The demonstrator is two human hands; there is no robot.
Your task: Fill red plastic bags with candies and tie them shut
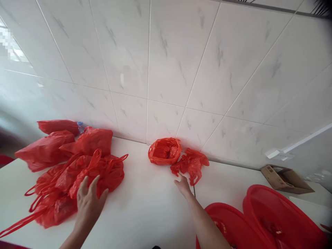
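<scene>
My left hand (89, 197) is open, fingers spread, over the front of a pile of filled red plastic bags (85, 173) with looped handles. Whether its fingertips touch the bags I cannot tell. My right hand (183, 185) reaches to the near edge of a crumpled red plastic bag (193, 164) by the wall. Its thumb stands out to the side, and the other fingers are mostly hidden, so a grip cannot be made out. Just left of that bag sits another red plastic bag (165, 152), its mouth spread wide and red plastic inside.
Two large red plastic basins (280, 214) stand at the lower right. Behind them is a brown cardboard box (286, 178) near a wall socket (280, 155). A bottle with a blue cap (80, 127) is behind the left bags. The white table (145, 207) meets a tiled wall (166, 69).
</scene>
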